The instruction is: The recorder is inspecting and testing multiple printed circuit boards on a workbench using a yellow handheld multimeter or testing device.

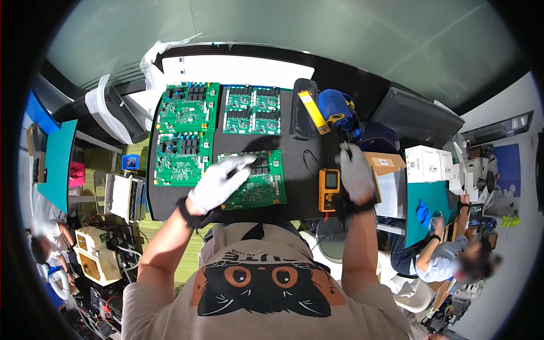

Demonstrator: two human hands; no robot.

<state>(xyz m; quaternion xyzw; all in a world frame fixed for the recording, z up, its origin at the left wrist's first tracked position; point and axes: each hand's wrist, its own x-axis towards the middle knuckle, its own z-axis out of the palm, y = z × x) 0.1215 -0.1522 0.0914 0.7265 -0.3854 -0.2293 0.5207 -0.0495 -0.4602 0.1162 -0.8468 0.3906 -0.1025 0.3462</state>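
Take the centre of the black tabletop (pixel 300 198) as the clock centre, with 12 o'clock directly away from us. We have a green circuit board (pixel 262 190) at 6 o'clock, near the front edge. Our gloved left hand (pixel 222 180) lies over its left part, fingers extended and close together; we cannot tell whether they grip anything. Our gloved right hand (pixel 356 170) is between 3 and 4 o'clock, fingers narrowly curled; we cannot tell what, if anything, they hold. An orange handheld meter (pixel 328 191) lies just beside it, at 4 o'clock.

Two larger circuit boards (pixel 184 161) occupy the 9 to 10 o'clock edge. A panel of four small boards (pixel 252 110) sits at 12 o'clock, with a white strip (pixel 238 67) beyond it. A black tray (pixel 303 124) is at 2 o'clock, a yellow bar (pixel 313 110) lying across it.

In the room, a grey wall (pixel 272 25) spans 12 o'clock. White cartons (pixel 428 164) stand on a teal tabletop (pixel 418 232) toward 4 o'clock, near a seated person (pixel 442 258). Green flooring (pixel 184 274) shows at 7 o'clock.
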